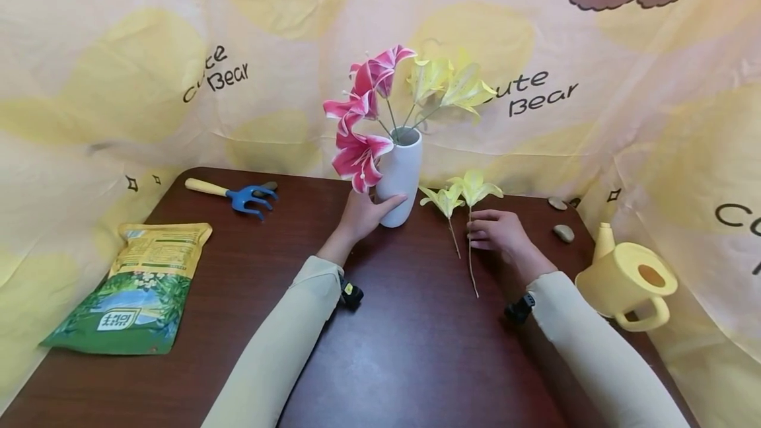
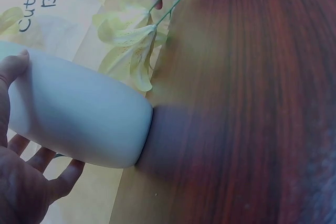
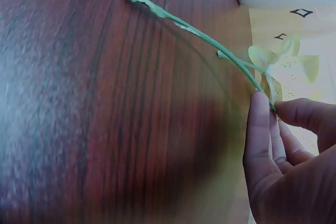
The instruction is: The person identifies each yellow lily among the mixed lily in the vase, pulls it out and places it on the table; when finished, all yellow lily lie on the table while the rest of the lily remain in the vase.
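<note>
A white vase stands upright on the table, holding artificial pink lilies and yellow lilies. My left hand grips its lower part from the left, with the thumb across the front; in the left wrist view the vase shows between thumb and fingers. To the right of the vase, my right hand pinches the green stem of a yellow lily between thumb and fingertips. That lily's bloom points toward the back. A second, shorter-stemmed yellow lily is just left of it.
On the left side lie a blue hand fork with a pale handle and a green-and-yellow bag. A yellow watering can stands at the right edge, behind it two stones. A printed cloth hangs behind the table.
</note>
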Available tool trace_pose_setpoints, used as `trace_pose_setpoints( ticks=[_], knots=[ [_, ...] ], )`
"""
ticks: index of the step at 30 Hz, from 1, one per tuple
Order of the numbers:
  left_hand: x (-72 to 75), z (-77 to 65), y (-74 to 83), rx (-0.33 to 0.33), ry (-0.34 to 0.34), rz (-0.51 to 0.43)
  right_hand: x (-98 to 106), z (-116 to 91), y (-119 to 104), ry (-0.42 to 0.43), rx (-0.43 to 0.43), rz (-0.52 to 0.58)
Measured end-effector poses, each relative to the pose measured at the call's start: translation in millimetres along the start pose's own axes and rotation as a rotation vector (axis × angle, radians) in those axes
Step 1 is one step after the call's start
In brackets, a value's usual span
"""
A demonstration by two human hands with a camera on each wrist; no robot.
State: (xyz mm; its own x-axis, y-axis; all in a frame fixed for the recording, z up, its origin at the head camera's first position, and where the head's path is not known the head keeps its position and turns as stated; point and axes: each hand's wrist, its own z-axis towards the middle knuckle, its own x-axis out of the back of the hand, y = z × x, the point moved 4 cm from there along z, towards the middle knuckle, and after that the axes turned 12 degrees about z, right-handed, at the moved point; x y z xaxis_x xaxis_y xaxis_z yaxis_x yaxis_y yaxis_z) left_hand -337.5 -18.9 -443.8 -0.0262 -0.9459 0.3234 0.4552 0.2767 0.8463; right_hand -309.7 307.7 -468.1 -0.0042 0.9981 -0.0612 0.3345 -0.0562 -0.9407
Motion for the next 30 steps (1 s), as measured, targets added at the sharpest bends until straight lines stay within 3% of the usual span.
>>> trace_pose_setpoints(
  ticks=[21, 25, 30],
  knots=[
    [-0.7, 1.1, -3.1, -0.005, -0.006, -0.012, 0.5, -5.6, 2.4, 0.075, -0.01, 0.005],
    [-0.7, 1.3, -3.5, -0.007, -0.004, -0.011, -0.4, -10.8, -11.5, 0.1, 0.054, -0.028],
    [-0.3, 1.9, -3.0, -0.016, -0.003, 0.002, -10.9, -21.9, -45.2, 0.108, 0.146, -0.06]
  ],
)
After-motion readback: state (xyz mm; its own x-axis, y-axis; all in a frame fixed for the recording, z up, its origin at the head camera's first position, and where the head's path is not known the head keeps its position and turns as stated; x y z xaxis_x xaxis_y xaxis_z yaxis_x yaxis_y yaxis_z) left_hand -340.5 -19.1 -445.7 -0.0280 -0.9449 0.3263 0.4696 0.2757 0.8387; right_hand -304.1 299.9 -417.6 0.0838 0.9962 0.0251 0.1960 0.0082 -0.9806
